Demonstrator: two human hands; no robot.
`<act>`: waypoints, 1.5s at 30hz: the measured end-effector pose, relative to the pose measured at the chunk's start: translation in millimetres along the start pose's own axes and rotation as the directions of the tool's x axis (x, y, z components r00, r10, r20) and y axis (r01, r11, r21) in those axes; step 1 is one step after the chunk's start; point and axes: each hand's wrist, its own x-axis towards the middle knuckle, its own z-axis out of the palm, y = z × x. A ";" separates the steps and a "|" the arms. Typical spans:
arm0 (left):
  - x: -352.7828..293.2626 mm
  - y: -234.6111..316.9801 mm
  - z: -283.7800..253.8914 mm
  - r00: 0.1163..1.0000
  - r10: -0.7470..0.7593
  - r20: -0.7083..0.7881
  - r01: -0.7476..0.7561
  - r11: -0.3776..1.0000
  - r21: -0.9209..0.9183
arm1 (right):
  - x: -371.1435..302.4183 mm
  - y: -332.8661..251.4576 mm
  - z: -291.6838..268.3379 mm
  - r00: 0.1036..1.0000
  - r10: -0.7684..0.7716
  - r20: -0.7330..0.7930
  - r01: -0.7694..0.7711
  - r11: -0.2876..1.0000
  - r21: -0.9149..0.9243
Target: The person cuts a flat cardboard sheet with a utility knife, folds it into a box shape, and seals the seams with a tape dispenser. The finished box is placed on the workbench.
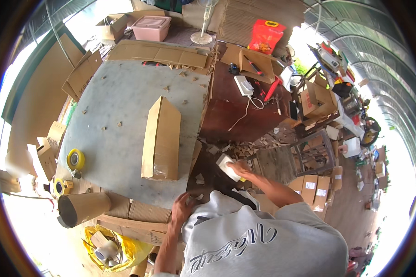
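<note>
My right hand, out past the table's right edge, grips a white block-shaped thing whose kind I cannot make out. Close to the table's front edge, my left hand has loosely bent fingers, apart, with nothing visible in them. A closed, long brown cardboard box lies on the grey tabletop, ahead of my left hand. Clear tape shows at its near end. A yellow tape roll with a dispenser sits at the tabletop's left edge.
A dark red table adjoins on the right, bearing a white power bank with a cable, and red-handled tools. Small cardboard scraps dot the grey top. A wooden chair stands at right. A cardboard tube and yellow bag are at lower left.
</note>
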 end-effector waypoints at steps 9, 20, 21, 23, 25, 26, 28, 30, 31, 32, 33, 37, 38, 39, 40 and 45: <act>15.5 38.5 -81.4 0.715 -0.144 -0.685 0.380 0.901 0.207 | 134.4 -24.5 -70.8 0.946 -0.303 -0.118 0.295 0.952 -0.079; 177.6 40.9 -79.2 0.709 -0.324 -0.626 0.635 0.679 0.368 | 314.6 -178.6 -190.7 0.557 -0.645 -0.523 0.548 0.759 -0.352; 191.1 36.6 -78.4 0.712 -0.325 -0.622 0.631 0.684 0.365 | 343.1 -175.0 -189.6 0.621 -0.570 -0.538 0.515 0.814 -0.267; 187.3 38.9 -81.9 0.689 -0.350 -0.634 0.664 0.656 0.359 | 358.5 -189.0 -191.3 0.714 -0.523 -0.466 0.478 0.850 -0.222; 198.1 45.0 -84.2 0.709 -0.357 -0.608 0.653 0.659 0.374 | 389.5 -171.0 -186.6 0.730 -0.531 -0.431 0.447 0.847 -0.287; 193.8 47.4 -84.2 0.702 -0.372 -0.607 0.665 0.649 0.370 | 385.7 -175.5 -182.4 0.685 -0.576 -0.445 0.450 0.816 -0.364; 189.0 48.2 -87.4 0.697 -0.387 -0.604 0.672 0.646 0.362 | 385.0 -176.3 -180.0 0.655 -0.618 -0.434 0.456 0.782 -0.426; 190.7 46.5 -86.3 0.702 -0.392 -0.595 0.666 0.659 0.351 | 393.7 -170.8 -180.3 0.618 -0.637 -0.460 0.456 0.768 -0.449; 188.4 47.3 -86.1 0.695 -0.405 -0.595 0.680 0.640 0.358 | 393.7 -170.6 -180.2 0.611 -0.649 -0.453 0.471 0.758 -0.451; 193.7 44.8 -86.8 0.698 -0.410 -0.587 0.682 0.632 0.369 | 391.7 -169.9 -184.5 0.622 -0.645 -0.444 0.473 0.761 -0.444; 193.3 44.9 -88.2 0.702 -0.415 -0.579 0.683 0.623 0.381 | 388.8 -170.9 -185.6 0.633 -0.641 -0.435 0.474 0.765 -0.437; 196.5 48.0 -84.3 0.680 -0.451 -0.578 0.703 0.624 0.341 | 389.2 -172.0 -189.8 0.552 -0.698 -0.457 0.527 0.716 -0.458; 196.2 48.7 -85.4 0.690 -0.447 -0.569 0.694 0.632 0.345 | 386.5 -172.5 -190.3 0.574 -0.686 -0.448 0.515 0.727 -0.454; 193.9 48.5 -89.0 0.699 -0.444 -0.560 0.685 0.640 0.348 | 383.0 -173.1 -192.6 0.611 -0.679 -0.407 0.531 0.733 -0.425; 193.1 48.5 -90.2 0.701 -0.439 -0.562 0.681 0.647 0.343 | 385.3 -172.3 -196.4 0.652 -0.654 -0.383 0.517 0.753 -0.407; 180.5 32.9 -121.4 0.795 -0.368 -0.482 0.567 0.733 0.376 | 367.4 -172.3 -213.3 0.741 -0.596 -0.308 0.528 0.802 -0.280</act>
